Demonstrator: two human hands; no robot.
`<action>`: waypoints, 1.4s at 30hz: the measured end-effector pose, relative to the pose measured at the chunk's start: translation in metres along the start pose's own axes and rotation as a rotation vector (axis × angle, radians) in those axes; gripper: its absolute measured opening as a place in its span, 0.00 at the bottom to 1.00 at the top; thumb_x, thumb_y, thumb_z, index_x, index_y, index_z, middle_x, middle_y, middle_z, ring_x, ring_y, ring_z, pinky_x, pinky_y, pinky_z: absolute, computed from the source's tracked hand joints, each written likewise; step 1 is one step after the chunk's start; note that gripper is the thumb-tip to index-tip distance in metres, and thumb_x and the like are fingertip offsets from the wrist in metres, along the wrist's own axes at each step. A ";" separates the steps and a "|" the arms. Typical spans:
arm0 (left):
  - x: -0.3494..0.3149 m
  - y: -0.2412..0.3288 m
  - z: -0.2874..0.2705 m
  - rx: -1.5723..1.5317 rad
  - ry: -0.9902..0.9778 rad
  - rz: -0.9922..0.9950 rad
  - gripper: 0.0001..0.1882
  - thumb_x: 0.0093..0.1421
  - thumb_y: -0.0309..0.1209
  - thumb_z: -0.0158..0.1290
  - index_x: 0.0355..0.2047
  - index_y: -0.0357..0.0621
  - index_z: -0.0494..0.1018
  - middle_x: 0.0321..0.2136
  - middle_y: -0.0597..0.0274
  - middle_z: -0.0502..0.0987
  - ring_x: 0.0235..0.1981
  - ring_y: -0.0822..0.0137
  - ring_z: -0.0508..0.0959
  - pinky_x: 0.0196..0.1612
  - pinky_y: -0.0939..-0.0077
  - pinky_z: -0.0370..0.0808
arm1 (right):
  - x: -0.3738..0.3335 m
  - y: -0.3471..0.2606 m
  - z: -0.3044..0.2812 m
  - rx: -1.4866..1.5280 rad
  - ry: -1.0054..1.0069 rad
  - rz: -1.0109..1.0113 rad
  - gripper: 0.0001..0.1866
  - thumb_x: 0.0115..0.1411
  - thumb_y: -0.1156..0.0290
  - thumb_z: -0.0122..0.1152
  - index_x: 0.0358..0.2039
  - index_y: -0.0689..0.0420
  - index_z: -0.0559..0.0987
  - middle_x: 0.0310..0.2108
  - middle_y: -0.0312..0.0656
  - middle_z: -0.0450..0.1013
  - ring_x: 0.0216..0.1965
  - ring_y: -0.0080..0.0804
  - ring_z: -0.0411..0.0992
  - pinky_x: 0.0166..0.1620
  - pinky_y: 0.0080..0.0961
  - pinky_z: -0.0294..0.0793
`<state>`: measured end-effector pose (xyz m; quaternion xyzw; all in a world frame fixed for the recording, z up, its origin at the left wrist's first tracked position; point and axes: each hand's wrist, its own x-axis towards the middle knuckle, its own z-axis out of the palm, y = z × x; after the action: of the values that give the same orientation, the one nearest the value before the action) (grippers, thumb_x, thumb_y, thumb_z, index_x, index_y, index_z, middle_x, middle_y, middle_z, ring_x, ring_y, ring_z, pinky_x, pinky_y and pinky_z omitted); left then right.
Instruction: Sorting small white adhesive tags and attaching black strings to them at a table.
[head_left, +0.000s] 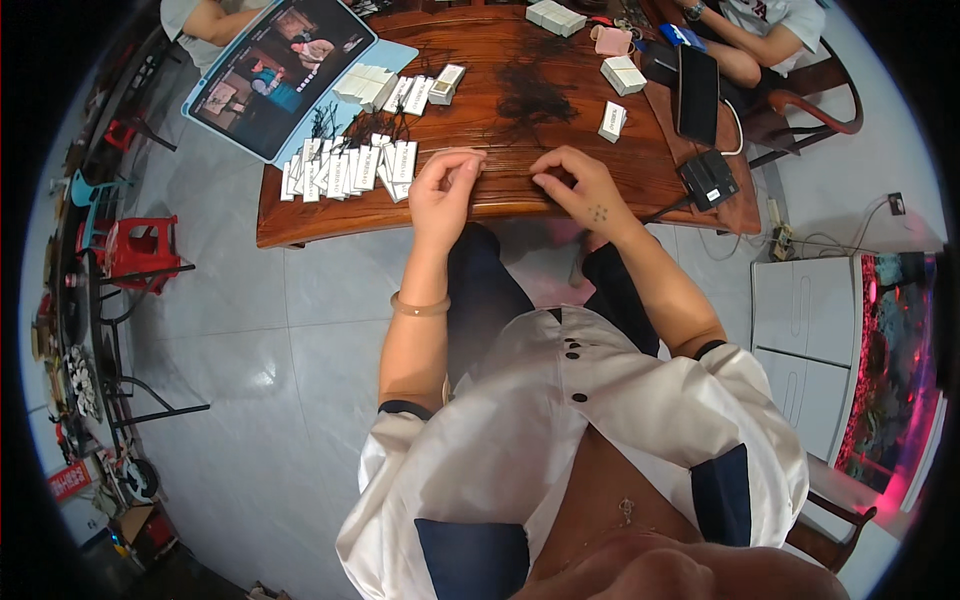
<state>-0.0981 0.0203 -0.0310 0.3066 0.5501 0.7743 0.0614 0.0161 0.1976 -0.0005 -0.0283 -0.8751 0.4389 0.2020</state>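
My left hand (445, 190) is at the near edge of the wooden table, fingers curled and thumb pressed to them. Across a small gap, my right hand (588, 190) is bent with thumb and fingertips drawn together. Anything pinched in either hand is too small to make out. Just left of my left hand lie overlapping rows of white printed cards (345, 170), with thin black strings (385, 125) tangled behind them. Beyond my hands, a loose heap of black strings (535, 98) is spread over the tabletop. A small stack of white cards (613, 121) sits beyond my right hand.
A tablet (275, 75) playing video leans at the table's left. Bundles of white cards (366, 87) stand beside it; another bundle (623, 75) is at the right, near a dark phone (697, 97) and a black box (708, 178). Two people sit across. A red stool (145, 250) stands left.
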 end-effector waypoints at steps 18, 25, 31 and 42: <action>0.015 -0.001 -0.007 -0.264 0.068 -0.212 0.09 0.63 0.24 0.49 0.43 0.33 0.71 0.44 0.55 0.74 0.44 0.67 0.75 0.49 0.72 0.75 | 0.161 0.013 0.068 -0.723 0.055 -0.049 0.37 0.43 0.47 0.69 0.52 0.50 0.72 0.43 0.43 0.74 0.51 0.41 0.68 0.57 0.52 0.55; 0.043 0.000 -0.008 -0.197 0.276 -0.430 0.23 0.64 0.29 0.50 0.55 0.31 0.60 0.52 0.52 0.66 0.54 0.65 0.69 0.52 0.74 0.73 | 0.129 0.000 0.040 -0.600 0.058 -0.222 0.32 0.44 0.58 0.71 0.51 0.51 0.71 0.48 0.43 0.71 0.53 0.41 0.67 0.61 0.47 0.55; 0.064 0.006 -0.011 -0.546 0.046 -0.648 0.15 0.66 0.31 0.45 0.46 0.30 0.68 0.38 0.50 0.76 0.36 0.60 0.80 0.38 0.73 0.80 | 0.114 -0.017 0.028 -0.087 -0.280 -0.344 0.35 0.40 0.73 0.72 0.52 0.55 0.69 0.52 0.45 0.67 0.54 0.43 0.66 0.56 0.33 0.65; 0.054 -0.007 -0.010 -0.756 0.127 -0.526 0.08 0.65 0.27 0.45 0.41 0.34 0.69 0.41 0.52 0.74 0.44 0.60 0.75 0.53 0.60 0.73 | 0.107 0.003 0.035 -0.272 0.059 -0.637 0.12 0.44 0.75 0.66 0.32 0.55 0.79 0.35 0.35 0.74 0.36 0.36 0.72 0.41 0.33 0.70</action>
<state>-0.1490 0.0383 -0.0169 0.0645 0.2908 0.8960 0.3294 -0.0954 0.1972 0.0136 0.2068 -0.8843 0.2320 0.3485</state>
